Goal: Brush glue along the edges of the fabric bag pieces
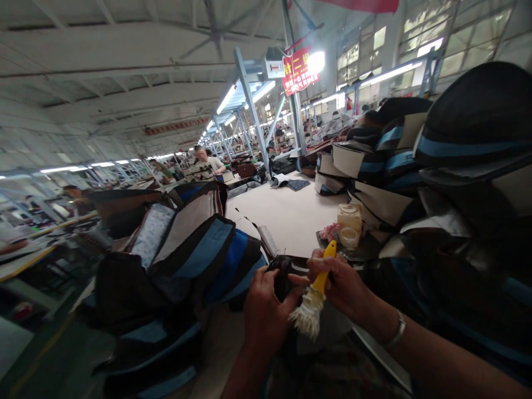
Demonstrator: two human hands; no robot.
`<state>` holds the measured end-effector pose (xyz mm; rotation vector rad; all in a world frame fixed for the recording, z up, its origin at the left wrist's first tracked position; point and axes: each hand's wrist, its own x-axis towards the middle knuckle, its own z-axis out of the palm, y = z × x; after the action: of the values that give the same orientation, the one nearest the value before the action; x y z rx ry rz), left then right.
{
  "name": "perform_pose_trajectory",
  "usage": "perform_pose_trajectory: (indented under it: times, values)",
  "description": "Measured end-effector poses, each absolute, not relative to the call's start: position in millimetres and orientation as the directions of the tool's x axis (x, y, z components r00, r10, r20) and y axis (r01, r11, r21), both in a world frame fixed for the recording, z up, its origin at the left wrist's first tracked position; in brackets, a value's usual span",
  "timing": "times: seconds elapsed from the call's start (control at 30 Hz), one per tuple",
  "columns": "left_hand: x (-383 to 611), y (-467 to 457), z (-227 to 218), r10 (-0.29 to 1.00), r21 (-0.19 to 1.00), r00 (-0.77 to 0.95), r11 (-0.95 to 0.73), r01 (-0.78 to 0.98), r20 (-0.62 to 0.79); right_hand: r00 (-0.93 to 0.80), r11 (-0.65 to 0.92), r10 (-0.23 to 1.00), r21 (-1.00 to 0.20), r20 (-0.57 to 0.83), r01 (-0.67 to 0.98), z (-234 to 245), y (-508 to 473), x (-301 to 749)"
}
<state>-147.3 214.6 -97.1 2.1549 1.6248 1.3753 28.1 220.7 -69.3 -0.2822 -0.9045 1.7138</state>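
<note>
My right hand [343, 280] is closed around a brush with a yellow handle [326, 269]. Its pale bristles, matted with a whitish coating, point down and to the left. Beside it, my left hand [266, 305] grips a small dark piece [282, 276] between thumb and fingers; what kind of piece it is I cannot make out. The right hand's extended fingers come close to that piece, and whether they touch it is unclear. Just beyond the right hand stands a yellowish plastic container [349, 221] with a cut opening, a pink crumpled cloth [330, 231] next to it.
Stacked dark and blue fabric pieces [199, 249] rise at my left. A taller pile of similar curved pieces [469, 127] fills the right side. Between them lies a pale tabletop [286, 213] with fabric scraps [291, 182] at its far end. A person [210, 160] is farther back.
</note>
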Motion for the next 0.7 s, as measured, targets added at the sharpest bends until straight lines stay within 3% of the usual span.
perform_pose_trajectory:
  times: [0.13, 0.2, 0.3, 0.4, 0.57, 0.7]
  values:
    - [-151.9, 221.0, -101.3, 0.854, 0.693, -0.016, -0.41, 0.592, 0.519, -0.3, 0.007, 0.919, -0.773, 0.255, -0.635, -58.4, 224.2, 33.7]
    - [-154.4, 223.2, -101.1, 0.874, 0.747, -0.038, -0.39, 0.537, 0.484, -0.087, 0.211, 0.947, -0.804, 0.308, -0.556, -47.4, 231.4, 44.1]
    - [-155.7, 224.7, -98.0, 0.897, 0.794, -0.054, -0.359, 0.491, 0.439, 0.187, 0.522, 0.852, -0.82, 0.489, -0.235, -35.6, 244.7, 56.7]
    - [-154.1, 223.7, -92.3, 0.916, 0.825, -0.045, -0.335, 0.456, 0.398, 0.139, 0.659, 0.741, -0.751, 0.657, 0.034, -35.9, 253.8, 53.7]
    - [-152.2, 219.8, -87.6, 0.937, 0.849, -0.037, -0.299, 0.436, 0.348, -0.185, 0.786, 0.599, -0.528, 0.779, 0.323, -43.5, 266.3, 34.6]
    - [-155.2, 223.0, -87.8, 0.946, 0.867, -0.022, -0.288, 0.407, 0.324, -0.064, 0.803, 0.532, -0.478, 0.844, 0.356, -36.0, 268.7, 36.1]
